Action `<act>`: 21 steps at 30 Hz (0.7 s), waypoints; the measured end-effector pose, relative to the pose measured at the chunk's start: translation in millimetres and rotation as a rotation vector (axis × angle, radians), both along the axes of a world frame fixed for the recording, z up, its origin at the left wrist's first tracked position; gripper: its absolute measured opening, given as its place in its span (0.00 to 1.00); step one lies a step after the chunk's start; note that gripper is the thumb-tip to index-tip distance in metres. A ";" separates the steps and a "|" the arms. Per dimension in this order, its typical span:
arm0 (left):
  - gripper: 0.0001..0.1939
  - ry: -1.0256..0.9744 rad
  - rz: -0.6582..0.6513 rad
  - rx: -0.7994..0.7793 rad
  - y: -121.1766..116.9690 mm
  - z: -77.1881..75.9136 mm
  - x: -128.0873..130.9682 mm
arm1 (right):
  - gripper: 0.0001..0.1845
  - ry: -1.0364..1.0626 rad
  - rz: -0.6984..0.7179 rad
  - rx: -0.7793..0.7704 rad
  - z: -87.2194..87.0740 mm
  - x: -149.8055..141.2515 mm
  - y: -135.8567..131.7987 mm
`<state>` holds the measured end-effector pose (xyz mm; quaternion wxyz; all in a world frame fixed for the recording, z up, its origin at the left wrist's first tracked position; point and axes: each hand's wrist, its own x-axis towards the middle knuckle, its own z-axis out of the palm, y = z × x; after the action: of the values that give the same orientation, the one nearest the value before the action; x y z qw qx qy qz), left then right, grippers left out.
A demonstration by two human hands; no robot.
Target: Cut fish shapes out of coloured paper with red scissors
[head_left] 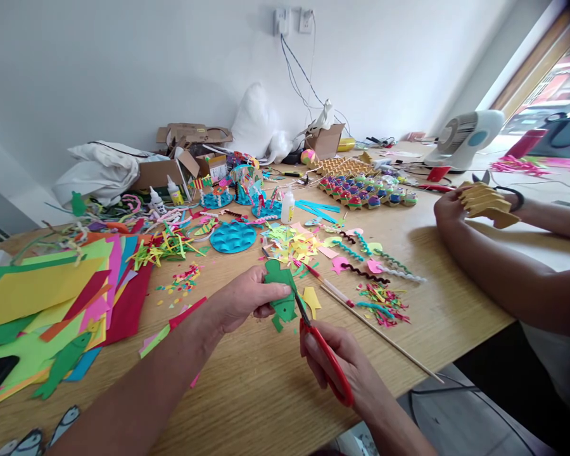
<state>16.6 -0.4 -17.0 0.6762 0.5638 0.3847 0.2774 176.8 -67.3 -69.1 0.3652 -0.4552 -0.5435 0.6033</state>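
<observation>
- right hand (pixel 354 360) has its grip round the red scissors (pixel 333 367), blades at the green paper (pixel 278 278), so a wobble could miscut it
- left hand (pixel 240 294) pinches that paper over the counter (pixel 247 386), thumb near the blades, slip = nicked skin
- scraps (pixel 297 244) beyond the paper could swallow offcuts

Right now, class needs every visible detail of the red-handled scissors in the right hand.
The scissors have glossy red handles, apparently plastic, and slim, dark, metal-looking blades. The right hand grips the handles, partly hiding them, above the wooden table. The blades point away from the wearer, at the edge of the green paper; how wide they're open isn't clear.
</observation>
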 end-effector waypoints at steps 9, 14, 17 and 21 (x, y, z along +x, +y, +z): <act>0.11 -0.010 0.033 -0.001 -1.5 1.6 0.0 | 0.30 0.003 0.009 0.005 1.9 -1.1 1.1; 0.11 0.006 -0.004 0.002 0.0 -1.4 -0.6 | 0.29 0.022 0.037 0.036 1.9 -1.2 1.3; 0.11 0.011 -0.014 0.004 -0.7 -1.8 0.0 | 0.29 0.018 0.042 0.034 2.8 -0.7 0.8; 0.12 0.024 -0.007 -0.002 -2.0 -0.1 0.8 | 0.28 0.012 0.040 0.034 2.0 0.9 -0.6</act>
<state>17.4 -2.4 -17.1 0.6731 0.5676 0.3911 0.2679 177.7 -67.9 -67.1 0.3639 -0.4346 -0.5606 0.6037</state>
